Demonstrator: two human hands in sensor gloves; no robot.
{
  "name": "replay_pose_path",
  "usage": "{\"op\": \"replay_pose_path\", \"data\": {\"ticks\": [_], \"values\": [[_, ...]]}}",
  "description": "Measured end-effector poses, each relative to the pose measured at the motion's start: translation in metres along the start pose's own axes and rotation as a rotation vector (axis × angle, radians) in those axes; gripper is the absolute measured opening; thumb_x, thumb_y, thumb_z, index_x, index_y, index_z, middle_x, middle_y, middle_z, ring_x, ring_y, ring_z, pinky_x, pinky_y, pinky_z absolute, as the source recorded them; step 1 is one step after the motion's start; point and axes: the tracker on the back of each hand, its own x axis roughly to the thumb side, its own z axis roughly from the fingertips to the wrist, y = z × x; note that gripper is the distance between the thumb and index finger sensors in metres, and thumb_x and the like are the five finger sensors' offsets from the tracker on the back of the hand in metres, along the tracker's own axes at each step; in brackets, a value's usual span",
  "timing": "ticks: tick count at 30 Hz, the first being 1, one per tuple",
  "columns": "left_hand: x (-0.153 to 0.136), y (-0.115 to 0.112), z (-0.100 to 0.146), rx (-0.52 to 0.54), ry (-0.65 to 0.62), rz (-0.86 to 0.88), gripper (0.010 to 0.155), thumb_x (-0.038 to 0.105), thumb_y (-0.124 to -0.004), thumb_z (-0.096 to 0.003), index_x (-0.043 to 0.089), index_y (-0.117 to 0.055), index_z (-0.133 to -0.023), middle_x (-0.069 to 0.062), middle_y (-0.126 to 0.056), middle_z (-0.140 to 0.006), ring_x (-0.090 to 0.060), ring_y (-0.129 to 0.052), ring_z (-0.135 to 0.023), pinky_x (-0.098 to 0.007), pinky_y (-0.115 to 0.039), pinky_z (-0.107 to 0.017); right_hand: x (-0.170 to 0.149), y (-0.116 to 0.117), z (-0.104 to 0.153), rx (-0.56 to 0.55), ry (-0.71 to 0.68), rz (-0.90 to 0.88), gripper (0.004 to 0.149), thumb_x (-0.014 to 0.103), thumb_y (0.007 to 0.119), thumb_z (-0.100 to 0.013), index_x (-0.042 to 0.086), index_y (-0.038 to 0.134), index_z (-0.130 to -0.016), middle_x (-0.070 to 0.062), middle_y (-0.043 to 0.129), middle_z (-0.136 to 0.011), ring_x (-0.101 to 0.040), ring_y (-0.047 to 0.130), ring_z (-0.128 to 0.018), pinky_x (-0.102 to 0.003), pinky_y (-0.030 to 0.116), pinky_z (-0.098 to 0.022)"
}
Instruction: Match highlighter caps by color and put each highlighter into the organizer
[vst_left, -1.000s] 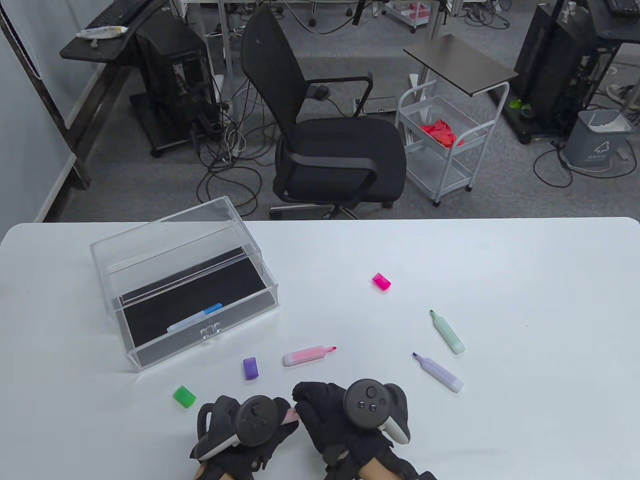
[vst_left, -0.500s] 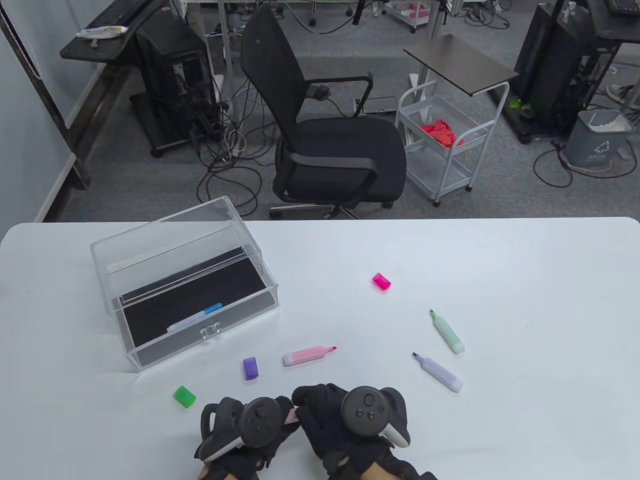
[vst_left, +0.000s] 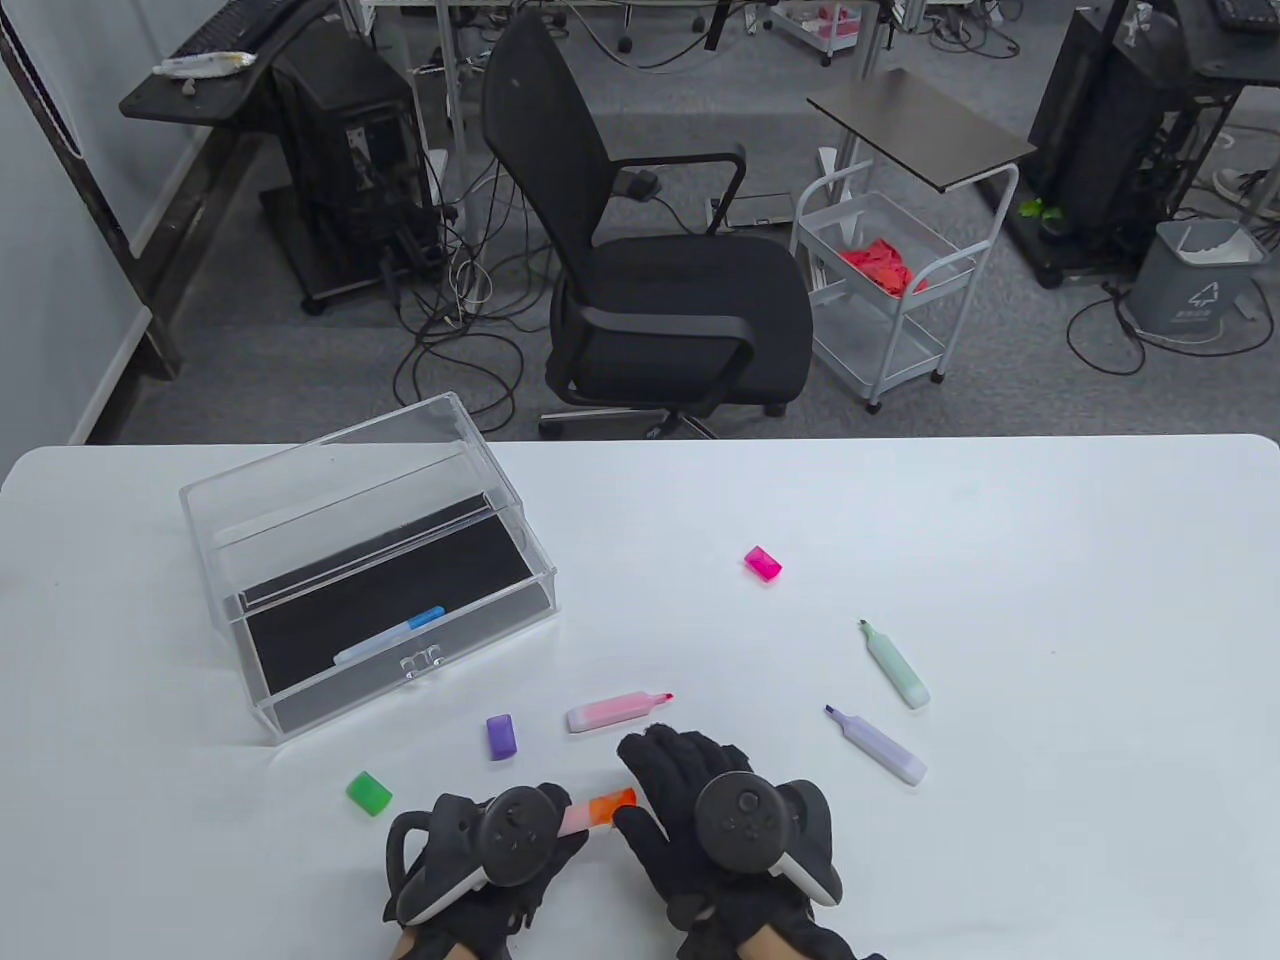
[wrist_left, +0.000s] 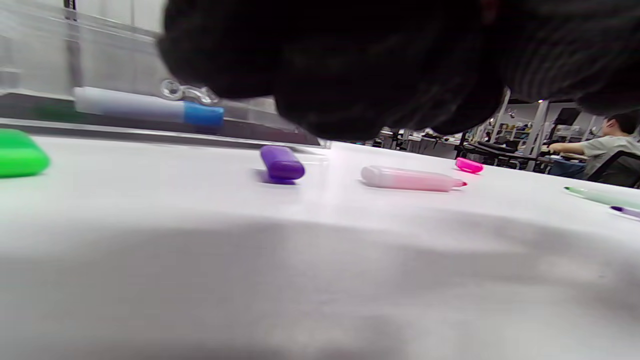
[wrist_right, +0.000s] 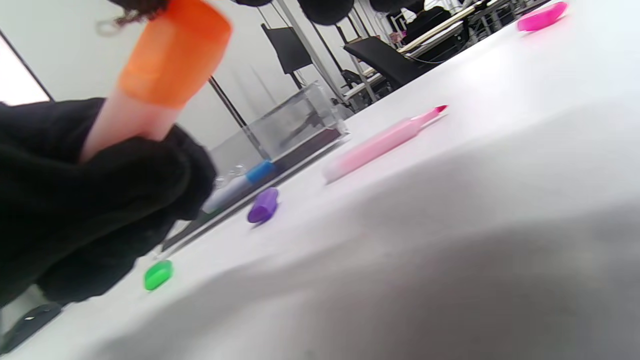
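My left hand (vst_left: 552, 850) grips the pale body of a highlighter whose orange cap (vst_left: 610, 803) is on and points right. In the right wrist view that orange cap (wrist_right: 175, 55) sticks up out of the left glove. My right hand (vst_left: 665, 790) is just right of the cap, fingers spread and straight, holding nothing. The clear organizer (vst_left: 330, 470) stands at the left with its drawer pulled out, and a blue-capped highlighter (vst_left: 390, 635) lies inside. An uncapped pink highlighter (vst_left: 615, 711), a green one (vst_left: 895, 665) and a purple one (vst_left: 878, 746) lie on the table.
Loose caps lie about: purple (vst_left: 501, 736) and green (vst_left: 369, 793) left of my hands, pink (vst_left: 763, 563) further back at the middle. Behind the white table's far edge stand an office chair (vst_left: 660, 300) and a white cart (vst_left: 880, 290).
My right hand let go of the highlighter's end and drew away to the right with its fingers spread. The orange cap now shows on the highlighter in my left hand.
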Motion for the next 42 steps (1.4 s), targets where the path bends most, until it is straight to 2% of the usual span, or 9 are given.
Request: {"op": "replay_pose_path", "data": {"ticks": [5,11,20,25,31,36,39,42], "values": [[-0.014,0.008,-0.002,0.010,0.065,-0.016,0.051,0.062,-0.069,-0.0424,0.034,-0.074,-0.085,0.017,-0.090,-0.054,-0.007,-0.100,-0.025,-0.028,-0.089,-0.025,-0.002,-0.009,0.002,-0.013,0.044,0.088,0.063,0.050,0.067,-0.043,0.042,0.045,-0.102,0.001,0.032,-0.116,-0.037,0.027,-0.108,-0.072,0.019,-0.069],[-0.036,0.025,-0.022,0.007,0.166,-0.027,0.053,0.062,-0.069,-0.0432,0.033,-0.072,-0.088,0.016,-0.088,-0.057,-0.008,-0.099,-0.029,-0.029,-0.089,-0.028,-0.003,-0.011,0.004,0.009,0.074,0.126,0.064,0.050,0.068,-0.043,0.042,0.043,-0.102,0.001,0.024,-0.116,-0.035,0.019,-0.108,-0.071,0.015,-0.069],[-0.073,0.077,-0.065,0.042,0.346,-0.186,0.058,0.062,-0.066,-0.0445,0.033,-0.064,-0.095,0.016,-0.084,-0.066,-0.009,-0.098,-0.038,-0.029,-0.088,-0.033,-0.010,-0.010,0.002,0.055,0.106,0.122,0.064,0.049,0.070,-0.043,0.042,0.045,-0.102,-0.001,0.021,-0.115,-0.035,0.016,-0.107,-0.071,0.013,-0.069],[-0.102,0.099,-0.091,0.005,0.476,-0.276,0.065,0.062,-0.063,-0.0449,0.032,-0.053,-0.101,0.013,-0.076,-0.076,-0.010,-0.094,-0.049,-0.030,-0.085,-0.041,-0.010,-0.010,0.002,0.067,0.108,0.130,0.063,0.048,0.071,-0.043,0.042,0.046,-0.101,0.000,0.021,-0.115,-0.035,0.015,-0.107,-0.071,0.012,-0.069],[-0.131,0.100,-0.116,-0.031,0.595,-0.275,0.071,0.064,-0.059,-0.0449,0.032,-0.043,-0.106,0.012,-0.068,-0.084,-0.012,-0.090,-0.059,-0.031,-0.083,-0.048,-0.010,-0.009,0.002,0.076,0.110,0.132,0.063,0.048,0.071,-0.043,0.042,0.046,-0.101,0.000,0.021,-0.115,-0.035,0.015,-0.107,-0.071,0.012,-0.068],[-0.143,0.089,-0.125,-0.034,0.613,-0.277,0.083,0.067,-0.051,-0.0445,0.028,-0.017,-0.109,0.005,-0.039,-0.104,-0.024,-0.067,-0.090,-0.042,-0.067,-0.071,-0.007,-0.008,0.001,0.088,0.103,0.143,0.064,0.049,0.071,-0.043,0.042,0.046,-0.102,0.000,0.021,-0.115,-0.035,0.015,-0.106,-0.071,0.012,-0.068],[-0.144,0.087,-0.125,-0.027,0.588,-0.254,0.082,0.068,-0.050,-0.0444,0.030,-0.017,-0.110,0.004,-0.030,-0.111,-0.030,-0.051,-0.105,-0.050,-0.054,-0.080,-0.007,-0.007,0.000,0.094,0.102,0.154,0.064,0.049,0.071,-0.043,0.042,0.046,-0.102,0.000,0.020,-0.115,-0.035,0.014,-0.106,-0.071,0.012,-0.068],[-0.142,0.089,-0.121,-0.014,0.559,-0.225,0.082,0.069,-0.051,-0.0438,0.032,-0.021,-0.110,0.003,-0.025,-0.116,-0.032,-0.039,-0.113,-0.054,-0.046,-0.082,-0.006,-0.007,0.000,0.098,0.104,0.158,0.064,0.049,0.071,-0.043,0.042,0.045,-0.102,-0.001,0.020,-0.115,-0.035,0.014,-0.106,-0.071,0.011,-0.068]]}}
